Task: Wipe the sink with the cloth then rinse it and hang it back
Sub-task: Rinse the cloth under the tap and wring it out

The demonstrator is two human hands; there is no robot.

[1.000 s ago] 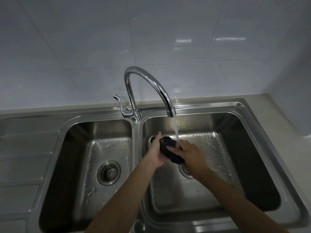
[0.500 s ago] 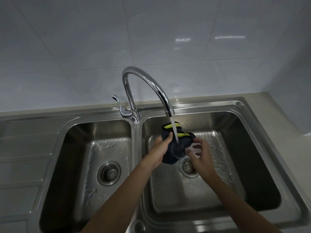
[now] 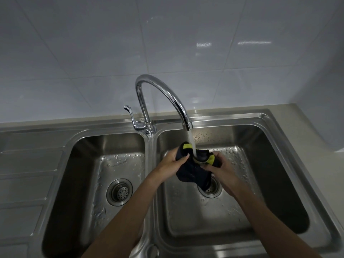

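Head view: just right of the frame's centre, the dark navy cloth with yellow-green trim (image 3: pixel 193 169) hung bunched between both hands over the right basin of the stainless steel double sink (image 3: pixel 279 127). The stream from the curved chrome tap (image 3: pixel 163 94) struck its upper middle, and its lower end drooped toward the round drain strainer (image 3: pixel 211 190) of that basin.

The step in hand looked like the rinse. To do it well, the cloth would need opening out and turning so the water reached every fold, not only the top of the bundle, and it should stay low in the basin so spray did not reach the beige desk (image 3: pixel 307 116) at the right edge. A firm squeeze would be wise before hanging; no hook or rail showed here.

The left hand (image 3: pixel 174 161) came up from the lower middle of the frame, its forearm crossing the divider between the basins, fingers closed on the cloth's left upper corner with the thumb on top. The right hand (image 3: pixel 221 168) reached in from the lower right, wrist bent inward, its fingers curled tight on the right side by the yellow trim.
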